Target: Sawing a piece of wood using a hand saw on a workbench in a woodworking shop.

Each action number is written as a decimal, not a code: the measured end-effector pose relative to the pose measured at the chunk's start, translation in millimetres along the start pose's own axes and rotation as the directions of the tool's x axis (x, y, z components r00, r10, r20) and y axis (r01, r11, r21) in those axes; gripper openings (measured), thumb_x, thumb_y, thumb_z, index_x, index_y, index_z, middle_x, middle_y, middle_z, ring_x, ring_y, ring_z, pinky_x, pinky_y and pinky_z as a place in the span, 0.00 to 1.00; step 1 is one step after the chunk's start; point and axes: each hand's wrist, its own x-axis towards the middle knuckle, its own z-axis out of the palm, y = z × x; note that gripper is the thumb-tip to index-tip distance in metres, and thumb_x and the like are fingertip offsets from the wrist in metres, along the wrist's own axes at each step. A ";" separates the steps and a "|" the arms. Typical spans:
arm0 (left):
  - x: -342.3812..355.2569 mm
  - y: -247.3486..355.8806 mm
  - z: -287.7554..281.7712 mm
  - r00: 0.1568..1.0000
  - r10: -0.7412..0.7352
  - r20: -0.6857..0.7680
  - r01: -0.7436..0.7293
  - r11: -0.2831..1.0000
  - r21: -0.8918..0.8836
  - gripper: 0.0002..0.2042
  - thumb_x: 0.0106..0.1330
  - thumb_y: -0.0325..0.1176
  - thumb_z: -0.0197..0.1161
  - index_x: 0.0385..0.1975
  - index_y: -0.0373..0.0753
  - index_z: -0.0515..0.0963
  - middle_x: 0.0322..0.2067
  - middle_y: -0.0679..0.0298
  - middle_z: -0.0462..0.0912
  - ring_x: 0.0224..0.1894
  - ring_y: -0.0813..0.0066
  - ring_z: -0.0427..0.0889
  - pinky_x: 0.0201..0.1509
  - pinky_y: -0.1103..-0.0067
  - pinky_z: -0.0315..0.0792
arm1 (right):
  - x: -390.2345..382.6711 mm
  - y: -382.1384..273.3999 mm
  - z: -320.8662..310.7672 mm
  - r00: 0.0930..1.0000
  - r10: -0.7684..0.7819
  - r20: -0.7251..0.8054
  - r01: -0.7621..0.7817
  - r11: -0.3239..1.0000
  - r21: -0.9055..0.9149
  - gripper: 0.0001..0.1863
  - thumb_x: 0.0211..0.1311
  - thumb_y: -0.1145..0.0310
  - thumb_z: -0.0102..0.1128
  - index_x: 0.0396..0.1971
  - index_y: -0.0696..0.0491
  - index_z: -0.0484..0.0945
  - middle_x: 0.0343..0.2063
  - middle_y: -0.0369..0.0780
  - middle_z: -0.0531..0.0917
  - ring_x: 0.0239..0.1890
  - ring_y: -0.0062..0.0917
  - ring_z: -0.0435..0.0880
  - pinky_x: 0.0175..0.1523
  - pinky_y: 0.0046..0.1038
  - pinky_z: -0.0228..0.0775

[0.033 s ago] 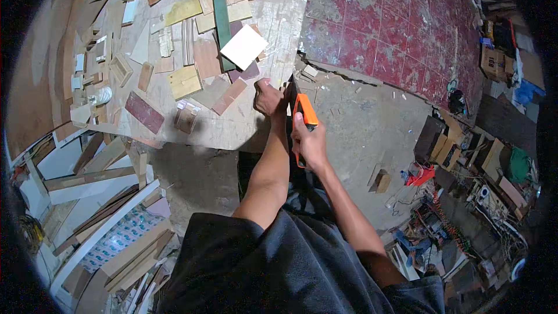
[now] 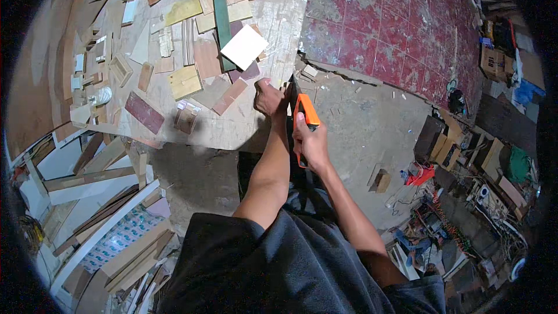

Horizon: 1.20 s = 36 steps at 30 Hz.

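The right hand (image 2: pixel 312 142) is closed around the orange handle of a saw (image 2: pixel 304 117). The handle stands on edge, just off the bench (image 2: pixel 273 17) rim, so the blade can run down along that edge. The blade itself is dark and mostly hidden behind the hands, so its teeth cannot be made out. The left hand (image 2: pixel 268 97) is closed in a loose fist at the bench edge, just beside the saw handle. It seems to press on or pinch something thin there, as if to steady it, but what lies under the fingers cannot be told. Both forearms reach forward side by side from the lower edge, and the two hands are nearly touching.

There is one saw and two hands in view, and no other person.

On the bench top near the left hand lie many flat offcuts, too many to count exactly, spread loosely with some overlapping. One white square panel (image 2: pixel 244 46) lies tilted across one long green strip (image 2: pixel 220 14). One dark red board (image 2: pixel 145 113) lies nearer the bench's front edge. Yellowish and brown pieces fill the space around them.

To the right of the bench, the floor is partly red tile (image 2: pixel 401 23) and partly bare concrete (image 2: pixel 360 122). Timber lengths are stacked at lower left. Boxes and clutter line the right side.
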 end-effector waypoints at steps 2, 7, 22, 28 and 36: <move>1.0 3.8 -5.6 1.000 -0.007 0.027 0.007 1.000 -0.012 0.13 0.61 0.35 0.65 0.43 0.45 0.74 0.32 0.49 0.82 0.35 0.44 0.82 0.38 0.56 0.71 | -0.5 -4.5 -1.7 0.996 0.082 0.035 -0.084 0.993 0.079 0.17 0.72 0.56 0.60 0.35 0.56 0.74 0.17 0.30 0.72 0.15 0.13 0.67 0.20 0.23 0.59; 7.3 -6.1 1.4 0.999 0.046 0.014 -0.046 0.999 -0.030 0.19 0.54 0.40 0.72 0.43 0.44 0.74 0.32 0.50 0.82 0.36 0.44 0.82 0.38 0.57 0.72 | -11.7 -10.6 9.3 0.998 -0.054 -0.014 0.053 0.998 -0.025 0.17 0.72 0.56 0.60 0.35 0.56 0.74 0.17 0.29 0.72 0.14 0.13 0.67 0.19 0.22 0.58; 3.6 -9.7 -2.6 0.982 0.165 0.091 -0.161 0.986 -0.045 0.25 0.47 0.37 0.77 0.45 0.44 0.75 0.37 0.53 0.82 0.43 0.49 0.81 0.46 0.60 0.71 | -14.2 -6.3 12.6 0.999 -0.033 -0.026 0.034 0.999 0.009 0.19 0.75 0.52 0.55 0.36 0.55 0.73 0.17 0.29 0.71 0.14 0.12 0.65 0.18 0.21 0.55; 3.9 -1.8 -5.8 0.992 0.064 0.113 -0.056 0.996 -0.076 0.26 0.49 0.36 0.77 0.48 0.44 0.73 0.39 0.50 0.82 0.43 0.46 0.81 0.44 0.57 0.72 | -6.9 -4.4 15.4 0.999 -0.021 -0.032 0.024 0.996 0.084 0.18 0.75 0.52 0.55 0.36 0.54 0.72 0.17 0.29 0.71 0.14 0.12 0.66 0.18 0.21 0.57; 3.7 5.0 -4.8 0.999 0.044 0.030 -0.044 0.999 0.004 0.25 0.47 0.36 0.76 0.46 0.46 0.75 0.37 0.52 0.82 0.39 0.46 0.82 0.42 0.57 0.73 | -5.4 -11.7 17.2 0.999 0.019 -0.025 -0.017 0.997 0.079 0.17 0.74 0.54 0.56 0.36 0.54 0.72 0.17 0.30 0.70 0.14 0.13 0.67 0.17 0.21 0.58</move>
